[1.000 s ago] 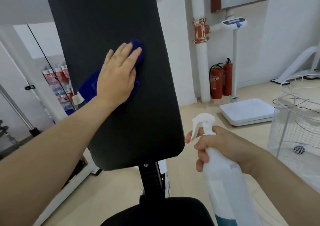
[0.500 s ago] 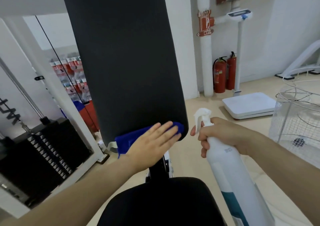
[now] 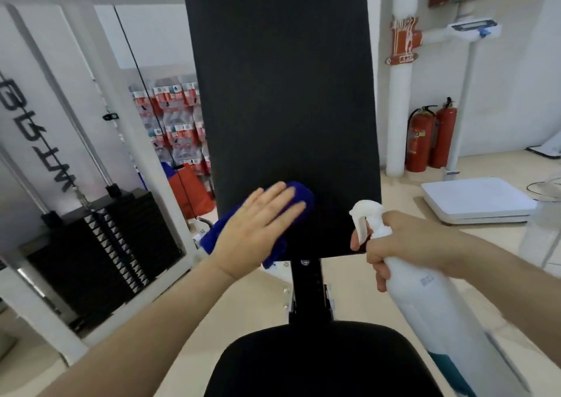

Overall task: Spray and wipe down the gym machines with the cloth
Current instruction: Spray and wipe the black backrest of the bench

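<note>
A tall black padded backrest [image 3: 282, 93] of a gym machine stands upright in front of me, with its black seat pad [image 3: 321, 363] below. My left hand [image 3: 258, 229] lies flat with straight fingers on a blue cloth [image 3: 299, 194], pressing it against the lower left part of the backrest. My right hand [image 3: 406, 244] grips the neck of a white spray bottle [image 3: 440, 314] just right of the backrest's bottom corner, nozzle pointing left.
A black weight stack [image 3: 100, 254] in a white frame stands at the left with a cable running up. Two red fire extinguishers [image 3: 431, 135], a white pipe and a white floor scale [image 3: 476, 199] are at the right. Packs of bottled water [image 3: 176, 117] sit behind.
My left hand swept the cloth down from the upper backrest to its bottom edge, then slid slightly up and left. The bottle hand stayed roughly in place.
</note>
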A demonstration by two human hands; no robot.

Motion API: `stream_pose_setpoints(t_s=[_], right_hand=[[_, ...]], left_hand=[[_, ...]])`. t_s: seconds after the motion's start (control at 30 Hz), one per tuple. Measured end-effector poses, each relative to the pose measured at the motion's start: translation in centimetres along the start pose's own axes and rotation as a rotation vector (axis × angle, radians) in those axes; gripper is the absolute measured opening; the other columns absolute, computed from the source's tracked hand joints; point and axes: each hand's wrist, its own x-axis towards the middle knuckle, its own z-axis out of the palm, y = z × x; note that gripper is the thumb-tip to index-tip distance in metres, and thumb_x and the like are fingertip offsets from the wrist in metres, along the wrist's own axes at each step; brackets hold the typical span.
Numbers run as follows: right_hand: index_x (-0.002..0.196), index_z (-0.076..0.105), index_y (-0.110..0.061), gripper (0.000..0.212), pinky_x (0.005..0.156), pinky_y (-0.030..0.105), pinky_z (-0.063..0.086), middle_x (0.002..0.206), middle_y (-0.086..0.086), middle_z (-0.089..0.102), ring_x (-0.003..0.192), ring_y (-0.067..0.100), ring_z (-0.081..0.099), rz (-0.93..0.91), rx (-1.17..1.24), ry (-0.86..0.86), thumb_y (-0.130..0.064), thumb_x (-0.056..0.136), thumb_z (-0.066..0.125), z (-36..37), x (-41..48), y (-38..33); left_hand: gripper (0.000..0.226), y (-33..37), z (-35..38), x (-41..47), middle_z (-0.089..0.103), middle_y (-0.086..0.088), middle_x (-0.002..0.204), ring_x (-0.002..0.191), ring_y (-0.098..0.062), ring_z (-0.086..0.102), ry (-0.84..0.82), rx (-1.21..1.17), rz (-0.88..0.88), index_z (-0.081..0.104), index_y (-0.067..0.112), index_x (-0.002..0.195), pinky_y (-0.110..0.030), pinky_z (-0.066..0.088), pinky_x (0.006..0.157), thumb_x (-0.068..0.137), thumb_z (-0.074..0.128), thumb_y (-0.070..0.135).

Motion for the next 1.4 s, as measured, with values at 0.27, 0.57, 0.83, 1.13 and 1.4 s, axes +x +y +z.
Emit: stream_pose_setpoints(t_s=[0.27, 0.57, 0.83, 1.13, 1.4], right_hand=[[0.097, 0.060, -0.019, 0.011, 0.068, 0.033, 0.057, 0.071, -0.003, 0.067, 0.064, 0.014, 0.066, -0.102, -0.527, 0.004, -0.021, 0.086, 0.061, 6.4, 4.1, -4.8], [0.110, 0.052, -0.014, 0.019, 0.047, 0.029, 0.017, 0.094, 0.000, 0.063, 0.076, 0.023, 0.057, -0.451, -1.308, 0.258, -0.022, 0.093, 0.052, 13.4, 5.4, -5.2], [0.117, 0.045, -0.009, 0.025, 0.046, 0.030, 0.015, 0.098, 0.004, 0.068, 0.087, 0.026, 0.068, -0.443, -1.326, 0.313, -0.014, 0.093, 0.048, 15.8, 6.5, -5.3], [0.118, 0.047, -0.020, 0.027, 0.053, 0.030, 0.036, 0.066, -0.007, 0.039, 0.064, 0.017, 0.049, -0.260, -1.158, 0.387, -0.031, 0.094, 0.051, 11.7, 6.3, -2.6], [0.115, 0.044, -0.018, 0.025, 0.045, 0.030, 0.021, 0.060, -0.005, 0.032, 0.052, 0.020, 0.036, -0.232, -1.206, 0.484, -0.028, 0.093, 0.044, 11.2, 5.4, 0.2]], left_hand=[[0.050, -1.1, -1.0, 0.0, 0.034, 0.002, 0.154, 0.141, -0.018, 0.034, 0.478, -0.671, -1.119, 0.033, 0.031, 0.148, -0.031, 0.027, 0.117, 0.101, 0.043, 0.014], [0.029, -4.1, -1.4, -1.2, 0.063, 0.009, 0.118, 0.111, -0.011, 0.058, 0.278, -1.136, -1.326, 0.056, 0.031, 0.125, -0.037, 0.044, 0.103, 0.103, 0.040, 0.020], [0.026, -3.9, -1.4, -2.3, 0.071, -0.007, 0.093, 0.087, -0.022, 0.066, 0.246, -1.389, -1.417, 0.066, 0.015, 0.108, -0.028, 0.052, 0.075, 0.103, 0.041, 0.016], [0.023, 1.7, 2.7, -4.4, 0.050, -0.005, 0.071, 0.064, -0.017, 0.045, 0.449, -1.486, -1.968, 0.050, 0.017, 0.072, -0.029, 0.036, 0.058, 0.094, 0.043, 0.018], [0.038, 2.0, -0.9, -2.3, 0.047, 0.003, 0.140, 0.131, -0.004, 0.038, 0.585, -0.631, -1.162, 0.057, 0.015, 0.130, -0.007, 0.026, 0.106, 0.096, 0.046, 0.003]])
